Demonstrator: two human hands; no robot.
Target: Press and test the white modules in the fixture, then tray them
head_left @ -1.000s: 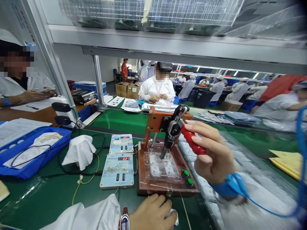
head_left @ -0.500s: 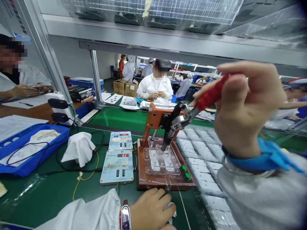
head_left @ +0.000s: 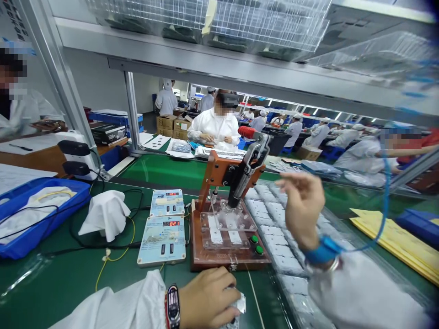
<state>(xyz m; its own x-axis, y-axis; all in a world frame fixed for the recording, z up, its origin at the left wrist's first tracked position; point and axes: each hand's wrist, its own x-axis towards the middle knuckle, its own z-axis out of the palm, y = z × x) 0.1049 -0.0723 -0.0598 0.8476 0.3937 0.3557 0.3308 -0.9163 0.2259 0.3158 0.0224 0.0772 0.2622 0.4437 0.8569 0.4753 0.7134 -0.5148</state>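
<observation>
My left hand [head_left: 209, 297] rests at the bottom of the bench, fingers curled over small whitish flat pieces [head_left: 240, 303] that are mostly hidden under it. Just beyond it stands a brown test fixture [head_left: 229, 259] with a clear plate [head_left: 224, 224] over two white rectangular pieces. A toggle clamp [head_left: 252, 157] is mounted on its orange upright, its red handle [head_left: 247, 132] raised and pointing left. My right hand [head_left: 303, 205], slightly blurred and wearing a blue wrist strap [head_left: 324, 250], hangs above the trays right of the fixture, fingers loosely apart with nothing visible in them.
Two meter boxes with red digits [head_left: 163, 240] sit left of the fixture, beside a white cloth-covered object [head_left: 104, 212] and cables. A blue tray [head_left: 44, 219] lies at far left. Clear trays of white pieces [head_left: 274, 228] run along the right, with yellow sheets [head_left: 394, 242] beyond. Co-workers sit opposite.
My right hand has let go of the red clamp handle and moved down over the trays. The handle has swung up and left. My left hand stays low, over the small pieces.
</observation>
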